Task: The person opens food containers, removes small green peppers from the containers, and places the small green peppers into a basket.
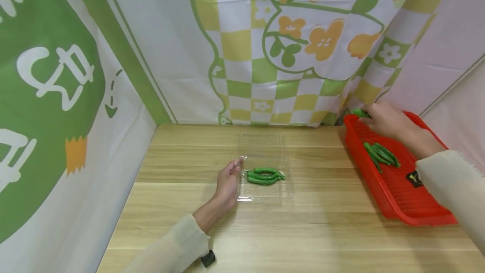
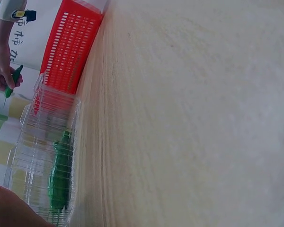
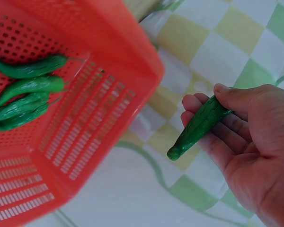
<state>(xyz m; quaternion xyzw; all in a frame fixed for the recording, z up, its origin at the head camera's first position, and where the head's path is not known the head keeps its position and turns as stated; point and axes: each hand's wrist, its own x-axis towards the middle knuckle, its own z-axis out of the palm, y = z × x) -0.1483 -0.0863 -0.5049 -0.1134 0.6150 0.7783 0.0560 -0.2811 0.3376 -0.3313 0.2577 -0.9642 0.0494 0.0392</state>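
Observation:
A clear plastic box [image 1: 261,192] lies with its lid folded back on the wooden table, several green chili peppers [image 1: 263,177] inside. At its left side my left hand [image 1: 227,183] grips the edge; the left wrist view shows only part of this hand. Above the far left corner of a red basket [image 1: 365,180], my right hand [image 1: 392,125] holds one green chili pepper [image 3: 199,125]. In the right wrist view, the thumb and fingers pinch that pepper just outside the basket wall. Several more peppers [image 3: 31,87] lie on the basket's floor.
The wooden table [image 1: 182,222] carries both containers, the basket at the right. A patterned cloth [image 1: 273,45] hangs along the back edge, and a green and white sheet [image 1: 75,138] hangs at the left. A small black object [image 1: 208,258] sits by the left sleeve.

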